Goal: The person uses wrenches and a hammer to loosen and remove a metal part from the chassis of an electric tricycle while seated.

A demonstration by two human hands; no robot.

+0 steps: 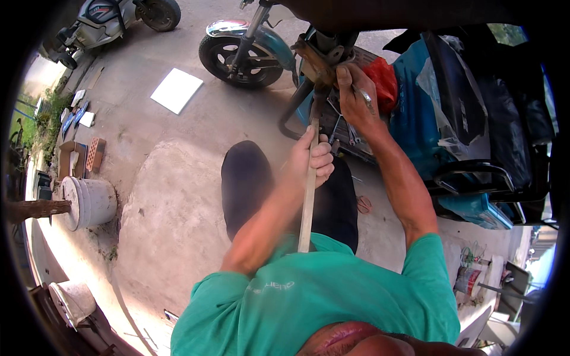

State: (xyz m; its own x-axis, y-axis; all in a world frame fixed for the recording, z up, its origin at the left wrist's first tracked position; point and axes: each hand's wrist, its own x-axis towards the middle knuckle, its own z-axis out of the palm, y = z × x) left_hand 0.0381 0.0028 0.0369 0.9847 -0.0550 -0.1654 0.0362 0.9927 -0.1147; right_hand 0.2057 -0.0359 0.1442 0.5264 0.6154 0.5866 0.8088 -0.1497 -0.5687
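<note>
My left hand [319, 158] is wrapped around a long, narrow, pale bar [307, 207]. The bar runs from my chest up to a rusty metal part [316, 66] at the front frame of a teal three-wheeled vehicle [409, 101]. My right hand [355, 95] is closed at the right side of that rusty part, thumb up against it. A shiny bit of metal shows by its fingers; what it belongs to cannot be made out. Below the right hand, several wrenches [351, 133] lie on the vehicle's footboard. Where the bar's upper end meets the part is hard to see.
The vehicle's front wheel [240, 62] stands ahead, and a red plastic bag [382, 83] lies beside my right hand. A white square panel [177, 91] is on the concrete. To the left are a lidded white bucket [89, 202], a brick [95, 155] and another parked vehicle [101, 24].
</note>
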